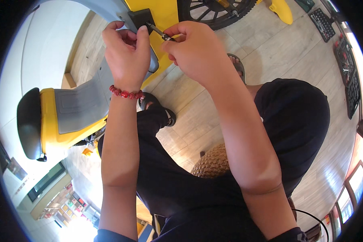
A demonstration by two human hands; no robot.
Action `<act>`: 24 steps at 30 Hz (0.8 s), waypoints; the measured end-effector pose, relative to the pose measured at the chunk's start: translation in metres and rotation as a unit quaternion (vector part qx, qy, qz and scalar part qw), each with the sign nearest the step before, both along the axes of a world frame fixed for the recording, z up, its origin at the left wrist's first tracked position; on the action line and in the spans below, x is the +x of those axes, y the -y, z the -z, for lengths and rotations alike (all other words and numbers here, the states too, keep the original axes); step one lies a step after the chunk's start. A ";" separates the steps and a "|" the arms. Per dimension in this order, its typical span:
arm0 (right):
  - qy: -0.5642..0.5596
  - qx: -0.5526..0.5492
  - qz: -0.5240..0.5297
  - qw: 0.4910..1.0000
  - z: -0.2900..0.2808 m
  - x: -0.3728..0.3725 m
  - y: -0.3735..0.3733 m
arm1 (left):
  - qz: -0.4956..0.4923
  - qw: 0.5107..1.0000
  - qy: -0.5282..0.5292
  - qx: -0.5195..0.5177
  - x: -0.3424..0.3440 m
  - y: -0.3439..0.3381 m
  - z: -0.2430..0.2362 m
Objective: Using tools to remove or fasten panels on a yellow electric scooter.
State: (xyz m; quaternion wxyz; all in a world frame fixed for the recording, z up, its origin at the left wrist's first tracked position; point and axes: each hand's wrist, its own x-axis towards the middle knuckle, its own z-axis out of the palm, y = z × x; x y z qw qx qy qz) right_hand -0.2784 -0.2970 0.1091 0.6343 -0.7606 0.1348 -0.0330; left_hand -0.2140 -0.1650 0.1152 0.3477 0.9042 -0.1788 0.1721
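Observation:
A yellow and grey motor scooter (171,12) stands at the top and left. A black plate-like part (140,17) sits on its body. My right hand (191,42) is closed round the end of a ratchet wrench (159,32) with a slim metal shaft. The shaft's tip meets the black part; the handle is mostly hidden in my fingers. My left hand (129,52) is raised just below and left of the black part, with thumb and curled fingers apart. Nothing shows in it. A red bead bracelet (125,94) circles my left wrist.
The scooter's spoked wheel (213,12) is at the top, its grey seat (82,101) at the left. A tool case with loose tools (345,60) and another black tray (322,24) lie at the right on the wood-look floor. I sit on a woven seat (211,161).

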 end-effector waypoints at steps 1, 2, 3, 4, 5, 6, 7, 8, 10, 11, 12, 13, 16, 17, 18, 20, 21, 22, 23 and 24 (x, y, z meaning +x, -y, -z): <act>-0.012 0.031 -0.003 0.999 0.001 0.002 0.001 | 0.002 1.000 0.001 -0.003 0.000 0.001 0.000; -0.024 0.061 -0.006 0.998 0.002 0.003 0.002 | 0.004 1.000 0.003 -0.006 0.000 0.002 0.000; -0.024 0.061 -0.006 0.998 0.004 0.005 0.001 | 0.003 1.000 0.003 -0.006 0.000 0.002 0.000; -0.030 0.045 -0.004 0.999 0.006 0.006 0.000 | 0.001 1.000 0.005 -0.002 -0.001 0.002 -0.001; -0.036 0.028 -0.002 0.999 0.006 0.008 -0.002 | -0.001 1.000 0.007 0.002 -0.001 0.002 -0.001; -0.036 0.027 -0.003 0.999 0.005 0.008 -0.004 | -0.002 1.000 0.008 0.001 -0.001 0.002 -0.002; -0.016 0.043 0.041 0.998 0.002 0.007 -0.007 | -0.004 1.000 0.000 0.010 -0.002 0.002 -0.002; 0.004 0.059 0.085 0.995 0.001 0.006 -0.008 | -0.007 1.000 -0.008 0.020 -0.002 0.002 -0.002; 0.044 -0.006 0.067 0.997 0.004 0.001 -0.008 | -0.005 1.000 -0.002 0.011 0.000 0.000 -0.001; 0.083 -0.069 0.049 0.993 0.005 0.000 -0.008 | -0.002 1.000 0.004 0.002 0.000 0.000 -0.001; 0.084 -0.070 0.048 0.993 0.005 0.000 -0.006 | -0.003 1.000 0.004 0.002 0.000 0.000 -0.001; 0.037 0.038 0.020 0.998 0.004 0.002 -0.003 | 0.000 1.000 -0.004 0.001 -0.002 0.000 -0.002; -0.023 0.129 0.000 0.991 0.002 0.005 -0.002 | 0.001 1.000 -0.009 0.002 -0.001 0.000 -0.001; -0.035 0.115 0.008 0.993 0.002 0.006 -0.002 | 0.001 1.000 -0.006 0.003 -0.001 0.000 -0.001; -0.035 0.114 0.008 0.993 0.004 0.007 -0.002 | 0.000 1.000 -0.006 0.003 -0.001 0.000 -0.001; 0.010 0.097 0.005 0.995 0.012 0.011 -0.003 | -0.001 1.000 -0.013 0.003 -0.001 0.002 -0.001; 0.011 0.098 0.004 0.995 0.010 0.011 -0.004 | -0.003 1.000 -0.012 0.004 -0.001 0.001 -0.001; -0.005 0.085 -0.009 0.996 0.008 0.012 -0.004 | -0.004 1.000 -0.012 0.009 -0.002 0.001 -0.002; -0.021 0.073 -0.021 0.997 0.005 0.012 -0.004 | -0.006 1.000 -0.012 0.014 -0.002 0.000 -0.003; -0.021 0.073 -0.023 0.997 0.004 0.012 -0.004 | -0.007 1.000 -0.012 0.014 -0.002 0.000 -0.003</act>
